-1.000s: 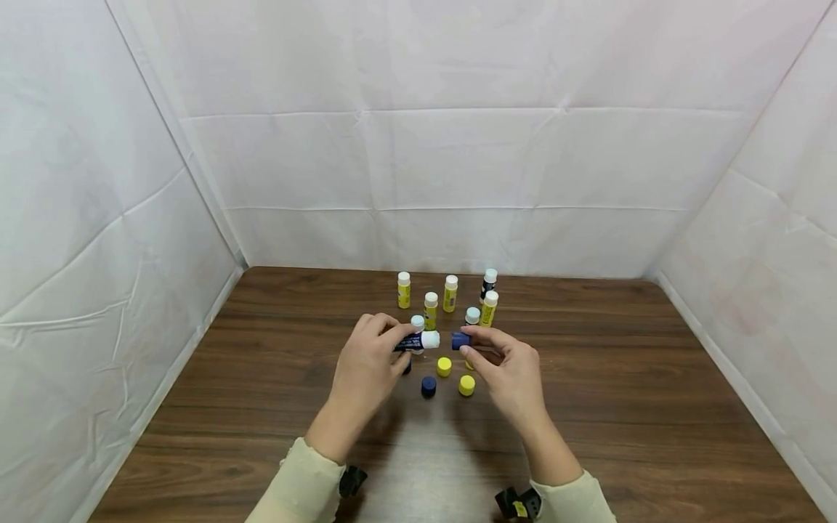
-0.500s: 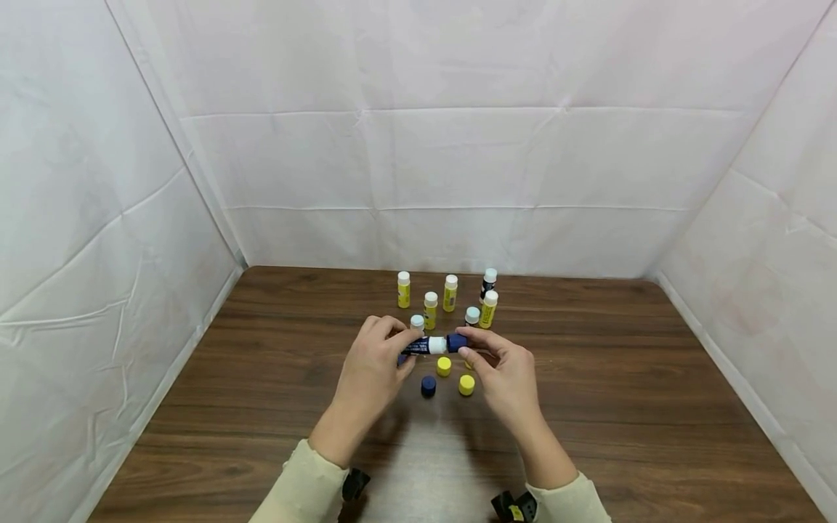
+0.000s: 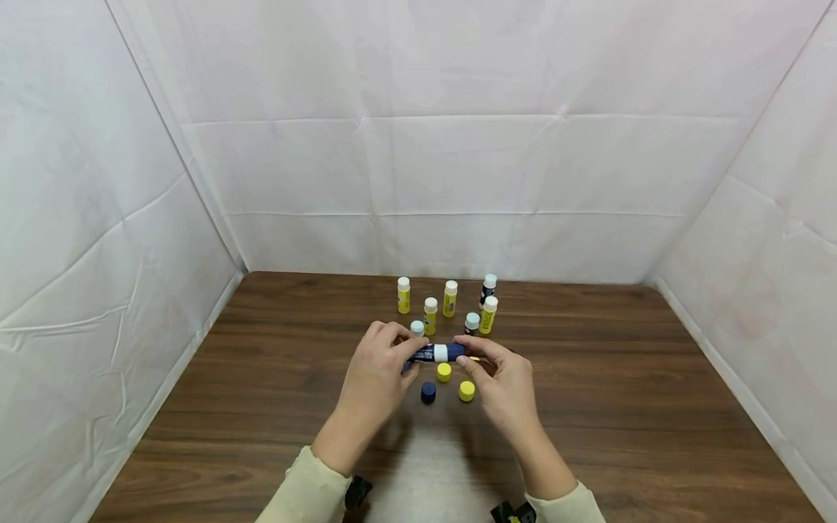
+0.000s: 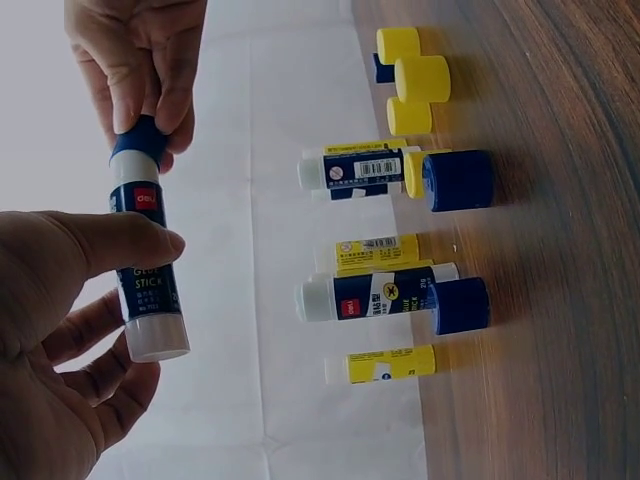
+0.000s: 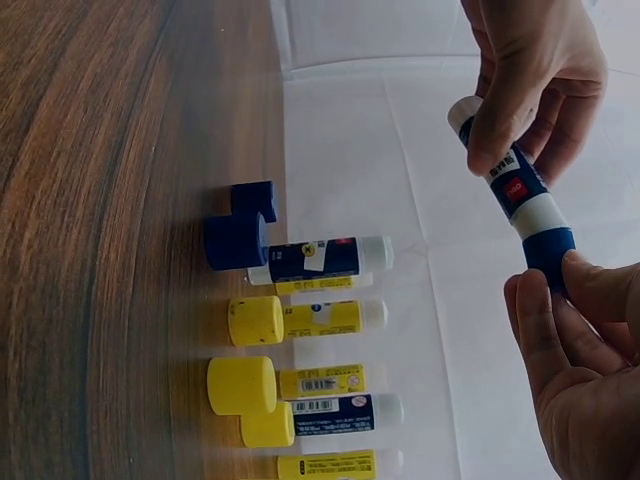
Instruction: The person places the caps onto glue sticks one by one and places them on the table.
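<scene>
My left hand point(image 3: 373, 378) grips a navy glue stick point(image 4: 148, 285) by its labelled body, held level above the table. In the left wrist view its thumb lies across the label, and the white base sticks out past the fingers. Between thumb and fingers, my right hand point(image 3: 506, 378) pinches a navy cap point(image 5: 548, 255). The cap sits over the stick's far end, and a white band still shows between it and the navy label. Below the hands, a loose navy cap point(image 3: 428, 392) and a yellow cap point(image 3: 466, 391) rest on the wood.
Yellow glue sticks point(image 3: 403, 296) and navy glue sticks point(image 3: 488, 289) with white tops stand uncapped behind the hands. Another yellow cap point(image 3: 444, 373) lies closer to them. White cloth walls point(image 3: 458, 167) enclose the brown table point(image 3: 621, 407) at the back and sides.
A second ago the cap and the glue stick were apart. They have come together end to end, and the cap now covers more of the white end than half a second ago.
</scene>
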